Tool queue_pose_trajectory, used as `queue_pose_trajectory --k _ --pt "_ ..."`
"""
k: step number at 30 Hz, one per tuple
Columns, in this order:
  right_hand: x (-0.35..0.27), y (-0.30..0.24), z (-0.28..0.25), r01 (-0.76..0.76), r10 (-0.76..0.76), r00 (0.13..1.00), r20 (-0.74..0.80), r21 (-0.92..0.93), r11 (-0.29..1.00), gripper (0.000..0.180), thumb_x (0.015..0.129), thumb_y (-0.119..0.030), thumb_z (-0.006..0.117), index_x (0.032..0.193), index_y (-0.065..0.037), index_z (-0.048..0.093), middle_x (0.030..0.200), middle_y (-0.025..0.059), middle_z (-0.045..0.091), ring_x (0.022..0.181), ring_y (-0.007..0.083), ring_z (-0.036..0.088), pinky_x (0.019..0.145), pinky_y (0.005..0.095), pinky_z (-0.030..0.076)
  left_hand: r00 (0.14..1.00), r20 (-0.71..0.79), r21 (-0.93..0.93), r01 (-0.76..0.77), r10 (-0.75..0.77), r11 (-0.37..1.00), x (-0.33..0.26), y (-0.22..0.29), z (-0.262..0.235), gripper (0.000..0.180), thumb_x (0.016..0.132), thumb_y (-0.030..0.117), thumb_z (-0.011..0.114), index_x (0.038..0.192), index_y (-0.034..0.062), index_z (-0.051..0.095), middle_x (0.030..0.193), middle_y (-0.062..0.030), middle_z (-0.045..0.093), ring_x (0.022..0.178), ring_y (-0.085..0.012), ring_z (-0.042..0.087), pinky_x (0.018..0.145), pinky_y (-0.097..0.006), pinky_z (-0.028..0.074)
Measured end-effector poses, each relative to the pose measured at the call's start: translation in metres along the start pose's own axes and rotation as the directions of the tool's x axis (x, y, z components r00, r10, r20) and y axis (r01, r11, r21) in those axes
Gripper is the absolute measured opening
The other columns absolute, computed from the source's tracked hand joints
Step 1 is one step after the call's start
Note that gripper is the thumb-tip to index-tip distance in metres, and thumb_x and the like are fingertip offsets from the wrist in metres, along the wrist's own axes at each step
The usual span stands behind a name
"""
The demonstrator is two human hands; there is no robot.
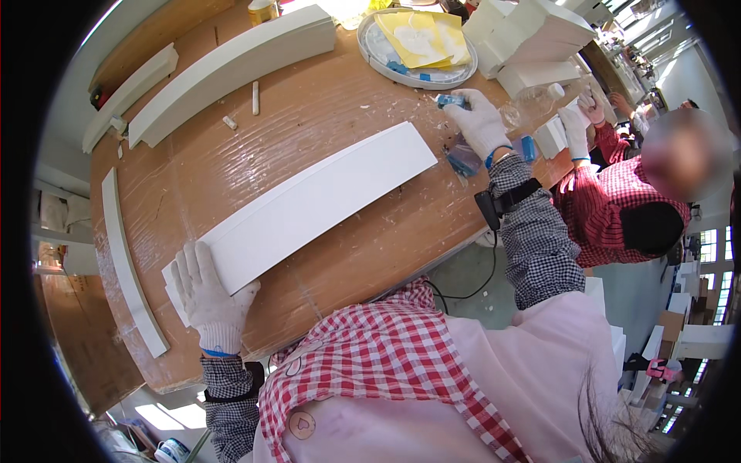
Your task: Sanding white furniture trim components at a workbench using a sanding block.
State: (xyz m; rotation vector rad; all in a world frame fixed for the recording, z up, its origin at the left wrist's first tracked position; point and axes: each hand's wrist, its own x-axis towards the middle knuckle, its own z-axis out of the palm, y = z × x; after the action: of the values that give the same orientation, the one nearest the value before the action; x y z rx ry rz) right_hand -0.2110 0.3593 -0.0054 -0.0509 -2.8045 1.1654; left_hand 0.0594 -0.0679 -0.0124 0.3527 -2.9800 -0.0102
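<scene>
A long white board [324,204] lies slantwise on the brown table, with another pale edge showing along its far side. My left hand [208,297], in a white glove, rests on the board's near-left end. Its fingers are stretched over the surface and the thumb is at the near edge. My right hand [480,123], also gloved, is raised past the board's far-right end, apart from it. Its fingertips pinch a small blue piece [448,101], whose kind I cannot make out. Just above it stands a round white lid-like tray [373,48] with yellow sheets [417,38] and blue bits.
Curved white pieces [231,71] stand along the far left, and a thin white strip [127,255] lies at the left edge. White blocks [525,35], a clear plastic bottle [536,99] and blue items [463,158] are on the right. A co-worker [617,201] works beside me.
</scene>
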Motion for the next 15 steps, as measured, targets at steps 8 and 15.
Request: queue_pose_trajectory --k 8,15 --pt "-0.028 0.002 -0.013 0.260 -0.320 0.947 -0.038 -0.497 0.828 0.043 0.084 -0.040 0.066 0.112 -0.008 0.071 0.114 0.0185 0.069 0.106 0.0335 0.066 0.094 0.0432 0.050 1.000 0.002 0.001 -0.002 0.002 1.000 0.000 0.002 -0.003 0.102 0.060 0.031 0.087 0.143 0.0011 0.037 0.150 -0.0209 0.038 0.143 -0.0378 0.031 0.124 -0.048 0.019" --pt "-0.066 0.022 -0.026 0.104 0.171 0.939 0.300 -0.717 0.689 0.037 0.086 -0.039 0.056 0.101 -0.011 0.076 0.102 0.0148 0.073 0.100 0.0323 0.068 0.087 0.0446 0.053 1.000 0.009 0.002 -0.017 0.017 1.000 0.002 0.003 0.000 0.105 0.061 0.034 0.086 0.146 0.0006 0.035 0.152 -0.0208 0.036 0.145 -0.0396 0.027 0.124 -0.047 0.017"
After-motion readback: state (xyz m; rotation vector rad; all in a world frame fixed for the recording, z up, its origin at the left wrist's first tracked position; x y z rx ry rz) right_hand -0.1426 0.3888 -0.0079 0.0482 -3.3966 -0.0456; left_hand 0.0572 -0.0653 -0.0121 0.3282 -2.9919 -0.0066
